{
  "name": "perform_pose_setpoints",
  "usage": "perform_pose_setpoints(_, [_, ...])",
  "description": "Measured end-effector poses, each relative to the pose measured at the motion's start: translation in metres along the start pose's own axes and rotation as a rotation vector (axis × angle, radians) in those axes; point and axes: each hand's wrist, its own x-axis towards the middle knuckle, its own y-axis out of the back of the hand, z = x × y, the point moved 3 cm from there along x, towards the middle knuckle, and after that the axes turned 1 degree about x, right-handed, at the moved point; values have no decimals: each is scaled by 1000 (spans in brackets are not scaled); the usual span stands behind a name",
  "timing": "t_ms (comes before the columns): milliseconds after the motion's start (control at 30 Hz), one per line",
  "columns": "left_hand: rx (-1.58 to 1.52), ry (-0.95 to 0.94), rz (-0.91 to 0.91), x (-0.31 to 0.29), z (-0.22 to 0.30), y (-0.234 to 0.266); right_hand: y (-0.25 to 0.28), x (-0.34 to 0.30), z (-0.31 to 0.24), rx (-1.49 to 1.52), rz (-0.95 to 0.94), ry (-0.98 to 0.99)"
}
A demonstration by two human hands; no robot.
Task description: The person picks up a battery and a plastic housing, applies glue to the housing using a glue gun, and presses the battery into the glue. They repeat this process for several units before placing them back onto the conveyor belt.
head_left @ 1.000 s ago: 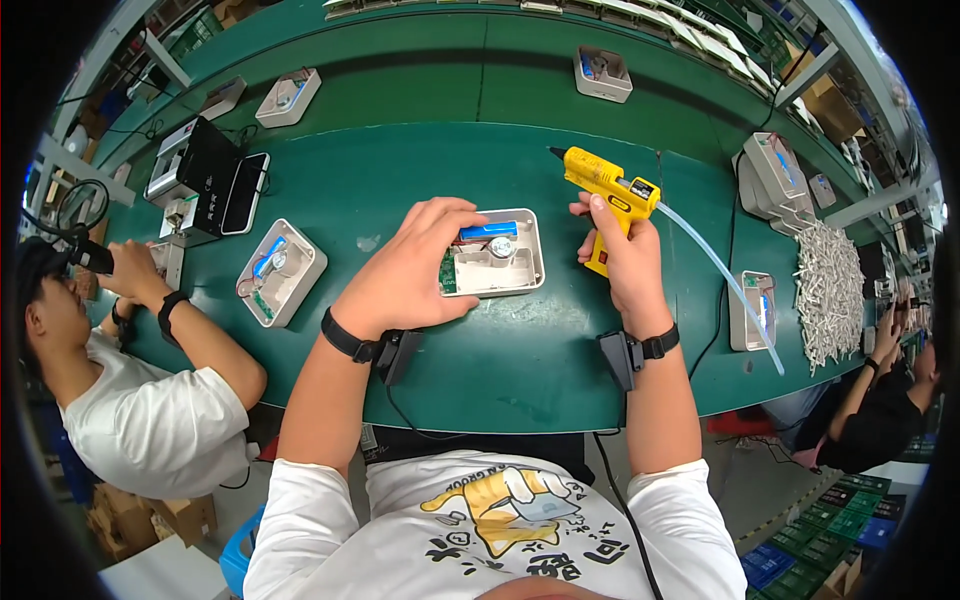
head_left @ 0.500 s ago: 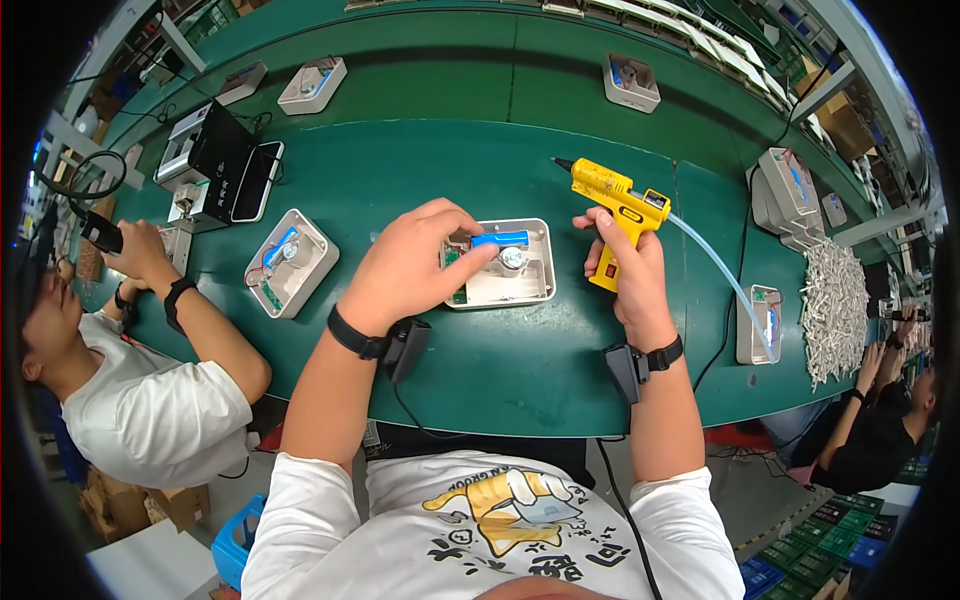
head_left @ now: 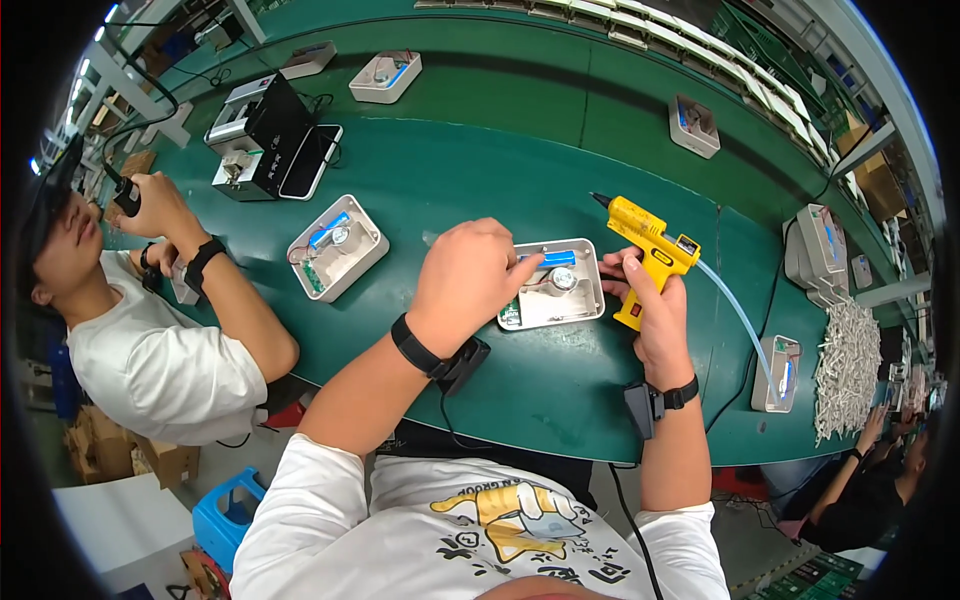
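A white plastic housing [head_left: 550,316] lies on the bench before me, holding a blue cylindrical battery [head_left: 560,259], a round silver motor-like part [head_left: 565,279] and a green circuit board [head_left: 510,314]. Over its left side is my left hand [head_left: 468,275], fingers curled, thumb at the battery's left end; whatever the fingers pinch is hidden. My right hand [head_left: 660,315] grips a yellow hot glue gun [head_left: 650,245] by its handle, just right of the housing. The dark nozzle points up and left, away from the housing. From the gun's back a long translucent glue stick [head_left: 738,310] curves down.
Similar housings stand left [head_left: 345,270], right [head_left: 768,400] and along the far side. A heap of white sticks [head_left: 845,370] lies far right. A black machine [head_left: 265,135] is at the back left. A co-worker [head_left: 170,340] sits on my left; another person [head_left: 860,500] is at the far right.
The view has swung, so the bench appears shifted right. My left hand's fingers have curled in more, and it sits further over the housing's left edge. The glue gun is still held beside the housing.
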Motion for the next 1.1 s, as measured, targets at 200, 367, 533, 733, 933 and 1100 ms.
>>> perform_pose_setpoints(200, [65, 87, -74, -3, 6, 3, 1, -3, -3, 0, 4, 9])
perform_pose_setpoints(367, [56, 126, -112, -2, 6, 4, 0, -2, -4, -20, 27, -20])
perform_pose_setpoints(533, [-68, -24, -17, 3, -12, 2, -9, -2, -12, -16, 2, -37])
perform_pose_setpoints(733, [-568, -77, -60, 16, -17, 8, -1, -10, -31, -161, -57, -38])
perform_pose_setpoints(933, [-964, 159, 58, 16, -38, -31, -8, -23, -53, -243, -94, -135])
perform_pose_setpoints(1100, [-1070, 233, 104, 16, -32, -53, -25, -26, -49, -476, -132, -245])
